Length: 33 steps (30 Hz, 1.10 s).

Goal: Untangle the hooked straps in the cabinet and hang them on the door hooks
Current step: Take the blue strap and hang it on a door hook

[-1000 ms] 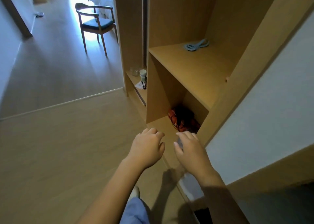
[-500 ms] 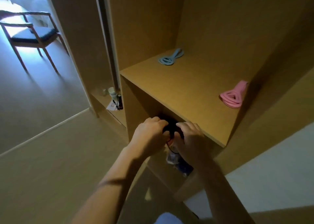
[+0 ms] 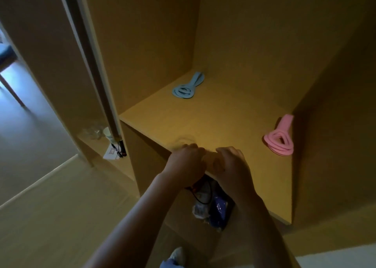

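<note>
The left hand (image 3: 184, 163) and the right hand (image 3: 234, 166) sit side by side at the near edge of the light wooden cabinet shelf (image 3: 223, 115), fingers curled downward. Blur hides each grip, so I cannot tell whether either holds anything. Just below them, in the lower compartment, the tangle of black and red hooked straps (image 3: 200, 192) shows beside a blue plastic bag (image 3: 220, 208). On the shelf, a pale blue looped band (image 3: 186, 89) lies far left and a pink coiled band (image 3: 279, 140) at the right.

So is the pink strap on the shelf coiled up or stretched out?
Coiled up. The pink strap lies in overlapping loops on the shelf, with one short folded end sticking out toward the back.
</note>
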Tool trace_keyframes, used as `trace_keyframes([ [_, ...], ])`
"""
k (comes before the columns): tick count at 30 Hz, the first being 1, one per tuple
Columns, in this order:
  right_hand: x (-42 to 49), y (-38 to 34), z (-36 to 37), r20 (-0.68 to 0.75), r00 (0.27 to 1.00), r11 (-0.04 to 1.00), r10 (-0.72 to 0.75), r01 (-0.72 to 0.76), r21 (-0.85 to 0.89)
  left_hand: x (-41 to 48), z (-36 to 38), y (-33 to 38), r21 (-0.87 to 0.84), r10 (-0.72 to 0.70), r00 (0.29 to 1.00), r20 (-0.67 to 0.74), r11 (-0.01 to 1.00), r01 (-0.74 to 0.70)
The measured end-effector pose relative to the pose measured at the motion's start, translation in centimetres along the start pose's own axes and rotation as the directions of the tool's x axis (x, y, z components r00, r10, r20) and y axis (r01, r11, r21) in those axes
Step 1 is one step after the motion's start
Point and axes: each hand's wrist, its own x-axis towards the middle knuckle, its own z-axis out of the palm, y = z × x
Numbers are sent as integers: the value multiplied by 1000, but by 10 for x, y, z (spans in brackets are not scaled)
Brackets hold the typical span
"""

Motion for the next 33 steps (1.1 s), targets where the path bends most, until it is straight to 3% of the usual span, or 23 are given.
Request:
trace_keyframes([
  [6, 59, 9, 7, -81, 992, 995, 97, -96, 17, 68, -16, -20, 62, 75, 987, 142, 995, -85],
  [13, 78, 35, 0, -142, 965, 969, 222, -235, -78, 129, -9, -9, 65, 279, 947, 157, 954, -292],
  [20, 83, 59, -23, -316, 832, 871, 456, -490, -32, 176, 6, 14, -24, 477, 854, 207, 876, -483],
  [24, 86, 68, -28, -405, 743, 800, 533, -599, -45, 198, 14, 28, -5, 491, 820, 294, 859, -513],
  [33, 96, 86, -27, -410, 698, 731, 586, -675, -105, 234, 40, 46, -93, 548, 770, 327, 829, -551],
])
